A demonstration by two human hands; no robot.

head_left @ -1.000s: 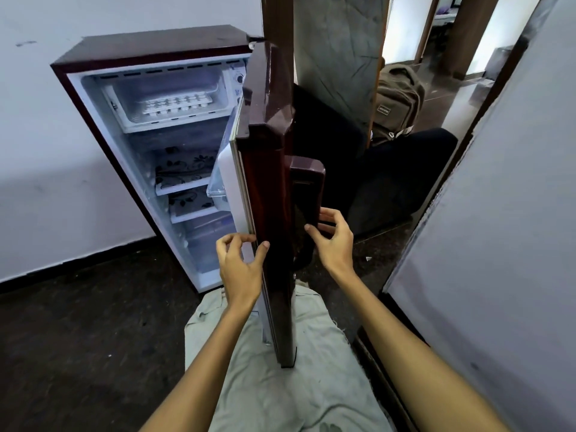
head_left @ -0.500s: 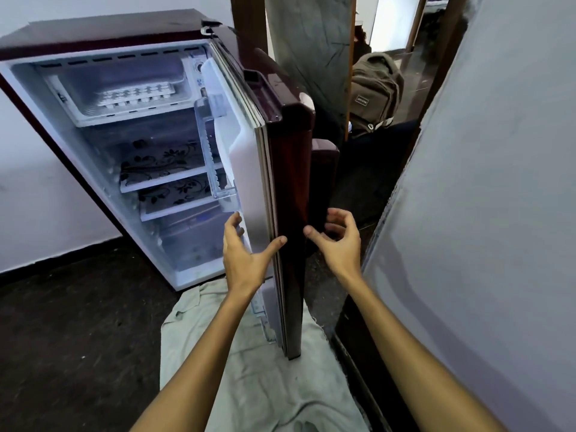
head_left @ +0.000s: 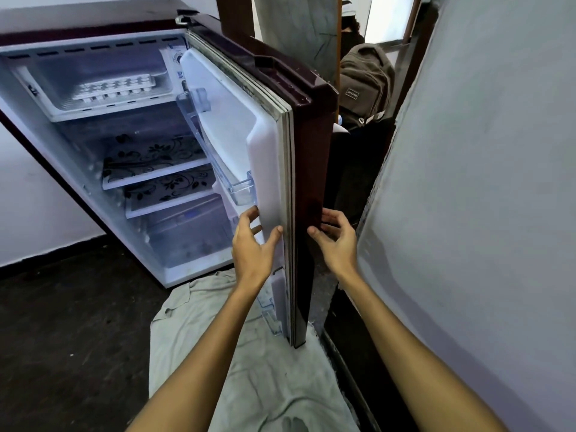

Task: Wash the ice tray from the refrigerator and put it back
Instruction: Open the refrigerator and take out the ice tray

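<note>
Soft, even daylight fills the room, brightest at the doorway (head_left: 386,17) far above the fingers (head_left: 249,218). The refrigerator (head_left: 124,145) interior glows bluish-white (slightly hazy). Wide-angle bending curves the edges; dark floor (head_left: 62,338) lacks detail.

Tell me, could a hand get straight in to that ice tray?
Likely yes: the freezer box gapes open in front of the ice tray. Two patterned shelves below sit bare. It is tight at the door, held between left hand and right hand.
</note>
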